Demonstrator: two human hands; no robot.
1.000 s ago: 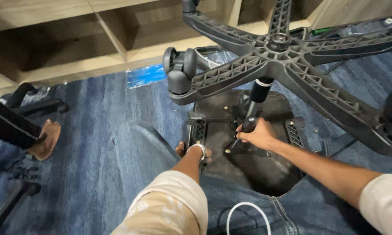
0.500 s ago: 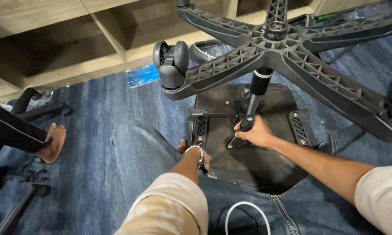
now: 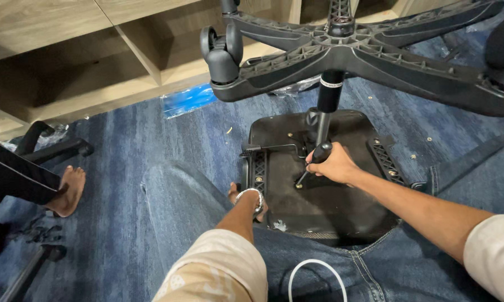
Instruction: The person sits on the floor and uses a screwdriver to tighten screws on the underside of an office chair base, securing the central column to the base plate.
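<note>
Chair's flipped over on the blue carpet, star base [image 3: 375, 50] and gas cylinder [image 3: 328, 106] already on the seat underside [image 3: 330, 212]. Right hand [image 3: 333, 166] fingers clamped on a screwdriver [image 3: 313, 162], tip at a screw; left hand [image 3: 251, 201] steadies the edge, fingers hidden

Right hand [image 3: 334, 165] gripping a screwdriver [image 3: 314, 161] on the upturned chair seat [image 3: 341, 207].

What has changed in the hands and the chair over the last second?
Very little. The right hand keeps its grip on the black-handled screwdriver, tip on the seat underside; it has barely shifted. The left hand stays braced on the seat's edge. The wheeled base still stands overhead. Nothing was picked up or released.
</note>
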